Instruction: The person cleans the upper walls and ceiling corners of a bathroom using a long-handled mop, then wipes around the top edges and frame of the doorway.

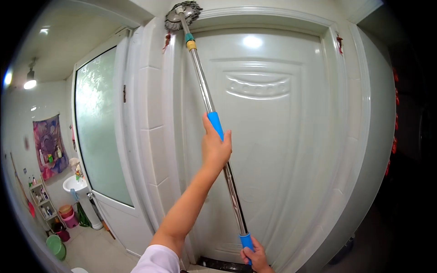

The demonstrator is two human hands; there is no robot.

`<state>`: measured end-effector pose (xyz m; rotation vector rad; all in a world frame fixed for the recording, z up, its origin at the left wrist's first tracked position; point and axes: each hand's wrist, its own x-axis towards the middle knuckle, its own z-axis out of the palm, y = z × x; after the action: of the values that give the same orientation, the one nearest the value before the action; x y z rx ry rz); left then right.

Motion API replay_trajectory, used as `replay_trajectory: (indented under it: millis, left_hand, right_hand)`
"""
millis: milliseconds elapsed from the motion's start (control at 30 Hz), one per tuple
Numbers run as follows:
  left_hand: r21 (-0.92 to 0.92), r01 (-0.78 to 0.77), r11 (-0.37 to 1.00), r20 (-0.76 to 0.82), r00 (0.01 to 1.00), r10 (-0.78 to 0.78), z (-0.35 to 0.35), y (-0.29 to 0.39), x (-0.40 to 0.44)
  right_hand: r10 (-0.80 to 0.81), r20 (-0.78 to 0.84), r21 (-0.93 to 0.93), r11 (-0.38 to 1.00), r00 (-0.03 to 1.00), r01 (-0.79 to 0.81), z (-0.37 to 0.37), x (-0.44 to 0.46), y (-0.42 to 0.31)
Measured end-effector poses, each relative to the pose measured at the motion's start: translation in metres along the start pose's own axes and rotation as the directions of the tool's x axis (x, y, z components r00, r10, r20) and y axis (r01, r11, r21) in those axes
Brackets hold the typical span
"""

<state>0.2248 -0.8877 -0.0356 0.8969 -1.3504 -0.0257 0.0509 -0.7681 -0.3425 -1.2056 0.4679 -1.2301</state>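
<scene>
A long mop with a metal pole [234, 195] slants up across a white panelled door [264, 150]. Its round grey mop head [183, 16] is raised to the top left corner of the door frame [268, 10]. My left hand [216, 145] is wrapped round the blue grip [215, 123] at the middle of the pole. Lower down, my right hand [256, 255] holds the blue grip [246, 241] at the pole's bottom end.
On the left, a frosted glass door [102, 118] stands beside a bathroom with a white sink [75, 184], a small shelf [43, 202] and a green basin [56, 247]. A pale panel edge [380, 113] curves along the right.
</scene>
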Motion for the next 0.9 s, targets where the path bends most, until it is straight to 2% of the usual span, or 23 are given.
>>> replay_trajectory:
  millis: [67,133,167,333,467,533,600,633,667,733,767,900]
  left_hand:
    - [0.014,-0.056,0.998,-0.021,0.998,0.056,0.020,0.010,-0.009]
    - [-0.213,-0.018,0.977,0.041,0.999,0.027,0.038,0.024,-0.022]
    - [-0.222,-0.022,0.975,0.051,0.998,0.034,0.050,0.025,-0.026]
    - [-0.204,-0.135,0.970,0.063,0.987,0.150,0.112,0.033,-0.052]
    - [-0.204,-0.142,0.969,0.158,0.972,0.176,0.152,0.061,-0.076]
    - [-0.170,-0.136,0.976,0.198,0.965,0.169,0.169,0.076,-0.087]
    - [-0.169,-0.193,0.967,0.224,0.947,0.228,0.188,0.088,-0.097]
    - [-0.157,-0.174,0.972,0.291,0.932,0.214,0.195,0.095,-0.101]
    - [-0.156,-0.171,0.973,0.293,0.932,0.211,0.202,0.098,-0.105]
    - [-0.158,-0.260,0.953,0.325,0.897,0.299,0.211,0.102,-0.109]
    - [-0.100,-0.263,0.960,0.387,0.878,0.281,0.207,0.104,-0.109]
    - [-0.072,-0.289,0.955,0.421,0.859,0.292,0.183,0.088,-0.106]
  right_hand:
    - [-0.063,-0.168,-0.102,0.994,0.984,0.047,-0.014,-0.011,-0.011]
    - [-0.096,-0.215,-0.168,0.984,0.972,0.060,-0.032,-0.020,-0.022]
    - [-0.127,-0.242,-0.234,0.970,0.962,0.069,-0.039,-0.021,-0.026]
    - [-0.272,-0.383,-0.334,0.932,0.883,0.142,-0.077,-0.037,-0.009]
    - [-0.371,-0.442,-0.412,0.893,0.817,0.182,-0.102,-0.052,-0.002]
    - [-0.362,-0.446,-0.408,0.896,0.818,0.174,-0.105,-0.063,-0.010]
    - [-0.349,-0.449,-0.401,0.901,0.822,0.164,-0.111,-0.069,-0.012]
    - [-0.346,-0.456,-0.366,0.913,0.820,0.182,-0.117,-0.070,-0.007]
    - [-0.342,-0.462,-0.330,0.923,0.818,0.199,-0.121,-0.071,-0.001]
    - [-0.305,-0.516,-0.284,0.943,0.800,0.176,-0.121,-0.067,0.014]
    - [-0.261,-0.566,-0.235,0.960,0.782,0.151,-0.118,-0.065,0.020]
    - [-0.200,-0.508,-0.201,0.973,0.838,0.111,-0.099,-0.054,0.046]
